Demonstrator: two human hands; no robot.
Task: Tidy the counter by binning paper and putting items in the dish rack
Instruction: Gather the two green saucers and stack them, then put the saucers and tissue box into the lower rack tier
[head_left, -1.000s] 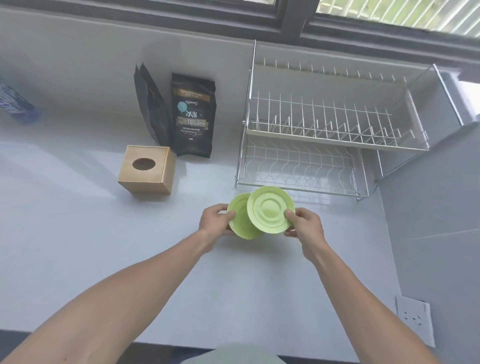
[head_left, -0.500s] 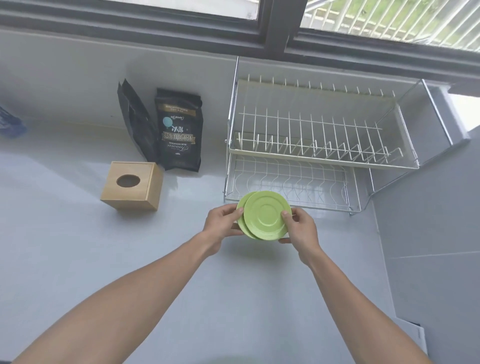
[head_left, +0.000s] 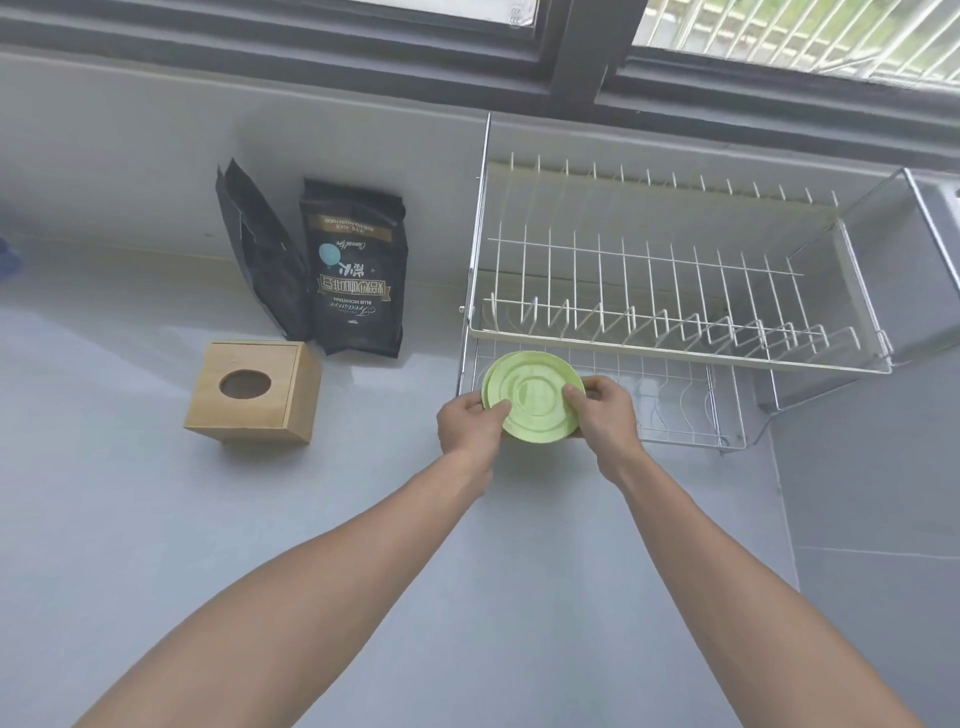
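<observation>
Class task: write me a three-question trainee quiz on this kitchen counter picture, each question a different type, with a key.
1. True or false: the green plates already stand in the dish rack.
2. Which hands hold the plates? A left only; B right only; C both.
3. Fill in: the wooden tissue box sits in front of two black ____.

Key: 1 false; 2 C; 3 bags.

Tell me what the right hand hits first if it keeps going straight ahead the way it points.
Probably the dish rack: the right hand, holding the green plates with the left hand, points at its lower tier's front edge. Depth is unclear.
</observation>
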